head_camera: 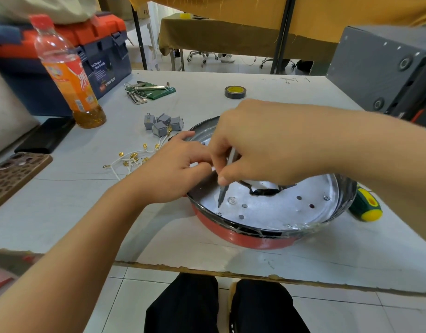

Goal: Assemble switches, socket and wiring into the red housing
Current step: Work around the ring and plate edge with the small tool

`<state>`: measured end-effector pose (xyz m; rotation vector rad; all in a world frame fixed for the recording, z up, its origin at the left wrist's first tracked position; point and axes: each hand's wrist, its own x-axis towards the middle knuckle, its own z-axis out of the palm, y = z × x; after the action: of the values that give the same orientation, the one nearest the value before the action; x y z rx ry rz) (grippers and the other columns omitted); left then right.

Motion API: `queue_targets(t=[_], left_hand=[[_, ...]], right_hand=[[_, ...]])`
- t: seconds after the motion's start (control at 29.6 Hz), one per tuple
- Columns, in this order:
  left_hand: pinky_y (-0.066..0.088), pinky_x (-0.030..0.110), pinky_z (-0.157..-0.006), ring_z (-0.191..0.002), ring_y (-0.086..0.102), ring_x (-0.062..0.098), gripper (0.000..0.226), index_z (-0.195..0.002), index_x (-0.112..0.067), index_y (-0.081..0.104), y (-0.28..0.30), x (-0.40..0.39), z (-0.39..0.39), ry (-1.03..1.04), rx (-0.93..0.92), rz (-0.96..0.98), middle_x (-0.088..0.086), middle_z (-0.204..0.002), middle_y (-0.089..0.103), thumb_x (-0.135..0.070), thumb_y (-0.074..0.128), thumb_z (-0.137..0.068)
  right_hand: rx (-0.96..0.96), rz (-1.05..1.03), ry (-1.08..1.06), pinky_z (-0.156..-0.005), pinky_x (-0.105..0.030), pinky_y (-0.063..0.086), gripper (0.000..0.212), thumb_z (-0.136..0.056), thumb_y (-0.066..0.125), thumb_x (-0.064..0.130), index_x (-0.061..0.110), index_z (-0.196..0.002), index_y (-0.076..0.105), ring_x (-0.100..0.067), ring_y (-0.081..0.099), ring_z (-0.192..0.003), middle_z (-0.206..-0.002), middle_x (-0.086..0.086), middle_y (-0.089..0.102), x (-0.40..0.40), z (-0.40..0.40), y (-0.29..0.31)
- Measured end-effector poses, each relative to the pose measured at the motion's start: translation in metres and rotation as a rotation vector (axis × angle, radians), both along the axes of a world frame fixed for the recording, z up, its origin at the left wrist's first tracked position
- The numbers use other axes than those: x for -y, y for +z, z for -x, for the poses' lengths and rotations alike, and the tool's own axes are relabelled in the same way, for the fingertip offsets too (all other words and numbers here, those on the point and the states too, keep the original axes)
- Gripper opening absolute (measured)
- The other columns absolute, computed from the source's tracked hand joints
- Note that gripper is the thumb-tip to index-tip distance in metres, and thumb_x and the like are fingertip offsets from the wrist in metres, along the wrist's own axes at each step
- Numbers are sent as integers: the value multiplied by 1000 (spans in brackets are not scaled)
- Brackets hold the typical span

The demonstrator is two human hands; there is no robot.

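You are early in the job. The red housing (243,239) sits near the front edge of the bench (87,212), open side up, and its silvery floor shows only holes, a couple of small screws or rivets and a black-edged cutout; no switch or socket is seated in it that I can see. The grey switches (162,122) lie in a loose cluster toward the middle of the bench, just beyond the housing's far-left rim, and the white wiring (132,158) with its gold terminals is spread beside your left wrist, not connected to anything. So fitting the parts and all the wiring look to be left.

Your right hand (262,145) is curled closed around a slim screwdriver (222,192), its tip down at a small fastener near the housing's left inner wall. Your left hand (173,169) rests on the left rim with fingers bent over it, apparently steadying it (whether it pinches anything small I cannot tell).

Your right hand and forearm cover much of the housing's far side, so anything mounted there is hidden. A green-and-yellow tool handle (366,206) peeks out behind the right rim, its working end out of sight. The socket I cannot pick out anywhere.
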<state>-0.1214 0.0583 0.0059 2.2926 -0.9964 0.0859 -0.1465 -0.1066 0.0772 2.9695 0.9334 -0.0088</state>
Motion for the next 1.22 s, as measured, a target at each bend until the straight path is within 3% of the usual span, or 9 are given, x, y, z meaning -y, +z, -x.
queue_targets(t=[0.1,0.27,0.47,0.61,0.71,0.78,0.88,1.11,1.22], left_hand=[[16,32,-114,-98,53,0,33,-89,-29,68,0,-1,-3,18,23,-104,-8,-100,67,-20,38,-80],[2,12,-111,-108,48,-9,35,-93,-33,68,1,-2,-3,44,-7,-118,-18,-110,64,-25,36,-81],[4,24,-117,-111,50,-5,29,-101,-35,69,6,-3,-4,37,-40,-186,-22,-114,63,-28,43,-90],[-5,-10,-92,-105,51,16,23,-104,-39,68,12,1,-2,110,39,-268,-7,-110,67,-28,52,-93],[29,12,-101,-102,54,19,20,-102,-39,68,14,3,1,123,78,-302,-5,-104,67,-32,52,-92],[45,23,-82,-86,58,4,18,-100,-38,68,16,7,7,117,91,-297,-9,-99,68,-31,54,-91],[37,9,-56,-58,54,-5,16,-97,-33,69,19,19,19,89,85,-214,-18,-88,68,-29,55,-91],[48,28,-85,-95,59,3,63,-119,-33,59,18,64,56,-47,-32,-273,-16,-111,64,-73,43,-73],[48,29,-77,-86,58,4,71,-125,-32,55,15,72,60,-52,1,-349,-10,-104,64,-76,51,-70]], right_hand=[[-58,-156,-19,-51,-15,47,6,-77,66,38,37,-74,70,2,58,-64,-64,21,64,11,5,10],[-136,-361,-150,-49,1,34,17,-87,61,19,30,-87,72,15,53,-54,-57,19,64,46,15,6],[-49,-571,-349,-62,-9,47,14,-95,50,18,23,-92,63,5,63,-62,-73,11,71,63,23,-26],[-80,-800,-450,-64,-20,50,10,-96,47,22,24,-89,53,-2,66,-62,-71,7,73,73,35,-31],[-92,-980,-492,-63,-18,52,7,-93,54,21,22,-87,56,-5,67,-64,-74,9,73,87,43,-33],[-19,-1075,-522,-63,-17,51,9,-88,62,18,20,-79,62,-7,63,-62,-69,9,71,101,47,-34],[47,-1164,-603,-54,-14,48,16,-82,69,13,21,-69,66,-3,54,-49,-55,10,63,124,53,-41],[36,-1049,-899,-57,-24,47,9,-78,73,7,5,-86,71,-15,54,-56,-65,-7,62,169,50,-84],[43,-923,-961,-66,-29,50,9,-80,72,10,7,-89,72,-17,55,-59,-65,-5,61,179,47,-103]])
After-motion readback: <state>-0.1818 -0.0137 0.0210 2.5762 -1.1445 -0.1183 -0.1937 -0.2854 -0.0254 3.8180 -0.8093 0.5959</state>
